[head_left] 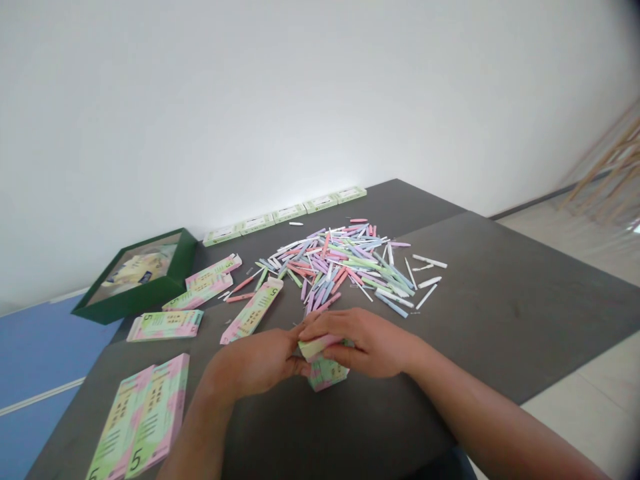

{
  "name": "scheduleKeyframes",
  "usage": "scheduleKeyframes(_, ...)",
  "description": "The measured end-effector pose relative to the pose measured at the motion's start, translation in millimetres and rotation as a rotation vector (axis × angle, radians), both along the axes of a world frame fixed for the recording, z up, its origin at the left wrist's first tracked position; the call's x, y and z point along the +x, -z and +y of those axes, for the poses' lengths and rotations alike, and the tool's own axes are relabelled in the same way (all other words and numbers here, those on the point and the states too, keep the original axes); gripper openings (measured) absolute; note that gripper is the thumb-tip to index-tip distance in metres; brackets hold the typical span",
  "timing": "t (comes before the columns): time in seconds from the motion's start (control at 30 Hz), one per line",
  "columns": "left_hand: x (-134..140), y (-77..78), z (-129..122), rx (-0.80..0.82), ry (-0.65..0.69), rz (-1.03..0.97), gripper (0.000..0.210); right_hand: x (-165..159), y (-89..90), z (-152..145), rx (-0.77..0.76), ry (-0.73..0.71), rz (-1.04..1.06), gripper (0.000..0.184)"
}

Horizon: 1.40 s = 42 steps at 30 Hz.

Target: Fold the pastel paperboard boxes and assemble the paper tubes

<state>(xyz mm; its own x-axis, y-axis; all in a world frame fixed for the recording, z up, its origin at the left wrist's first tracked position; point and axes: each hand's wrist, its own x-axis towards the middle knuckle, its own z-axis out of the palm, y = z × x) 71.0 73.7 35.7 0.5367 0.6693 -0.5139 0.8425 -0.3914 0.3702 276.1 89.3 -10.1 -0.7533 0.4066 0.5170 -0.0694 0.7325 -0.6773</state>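
My right hand (367, 341) is closed around a pastel green and pink pen box (327, 373), its thumb and fingers pressing near one end. From the other side, my left hand (265, 360) grips the same box with fingers closed. The hands hide much of it, and I cannot tell whether it is one box or two together. Just beyond my hands spreads a heap of pastel pens (345, 260) in pink, purple, green, blue and white. A flat pen box (253, 311) lies to the left of the heap, close to my left hand.
More flat pen boxes lie at left, a pair (140, 420) in front and others (165, 325) behind. A green tray (135, 273) holding plastic packets stands at the far left. Along the wall runs a row of pale green boxes (289, 213). The dark table (505, 287) ends at right.
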Motion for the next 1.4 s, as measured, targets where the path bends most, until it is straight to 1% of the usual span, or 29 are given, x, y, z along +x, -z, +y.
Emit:
scheduleKeyframes(0.07,-1.2,-0.7,1.5,0.021,0.013,0.002,0.028,1.6,-0.4,3.1,0.08,0.035,-0.06,0.039)
scheduleKeyframes(0.2,-4.9,-1.6,10.9,0.06,0.001,0.017,0.033,-2.4,2.0,12.8,0.262,0.214,-0.13,0.036)
scheduleKeyframes(0.27,-7.1,-1.6,18.6,0.074,-0.009,0.028,0.034,-7.6,5.7,18.7,0.308,0.294,-0.146,0.035)
scheduleKeyframes(0.33,-8.4,-2.0,26.2,0.088,-0.017,0.03,0.036,-13.6,10.7,23.8,0.295,0.359,-0.166,0.035)
scheduleKeyframes(0.43,-9.0,-3.6,34.5,0.101,-0.031,0.025,0.039,-23.1,19.6,28.1,0.207,0.421,-0.148,0.036)
scheduleKeyframes(0.53,-9.7,-3.0,39.1,0.114,-0.073,0.029,0.04,-33.5,28.1,29.2,0.092,0.433,-0.048,0.035)
scheduleKeyframes(0.63,-11.4,3.6,41.6,0.145,-0.134,0.017,0.047,-42.6,33.4,29.8,-0.021,0.454,0.051,0.035)
scheduleKeyframes(0.7,-12.4,10.0,41.5,0.152,-0.159,0.001,0.047,-46.2,34.2,30.2,-0.075,0.455,0.068,0.036)
scheduleKeyframes(0.83,-13.6,17.9,37.5,0.147,-0.17,-0.04,0.045,-45.6,29.9,28.4,-0.108,0.413,0.054,0.041)
scheduleKeyframes(1.0,-16.7,17.3,34.3,0.136,-0.173,-0.075,0.056,-36.5,26.1,23.8,-0.089,0.301,0.074,0.04)
scheduleKeyframes(1.07,-18.8,17.5,34.9,0.123,-0.173,-0.077,0.058,-32.6,28.3,23.6,-0.137,0.244,0.109,0.04)
scheduleKeyframes(1.13,-20.6,17.8,35.6,0.103,-0.162,-0.085,0.057,-30.0,32.6,24.7,-0.249,0.186,0.143,0.039)
scheduleKeyframes(1.23,-21.3,16.7,35.6,0.068,-0.135,-0.104,0.059,-29.8,41.1,27.2,-0.474,0.113,0.21,0.037)
scheduleKeyframes(1.33,-19.4,13.7,34.7,0.053,-0.117,-0.108,0.066,-33.5,48.7,28.5,-0.686,0.1,0.347,0.031)
scheduleKeyframes(1.4,-18.1,12.2,34.2,0.065,-0.107,-0.11,0.066,-36.5,51.6,28.2,-0.777,0.109,0.416,0.026)
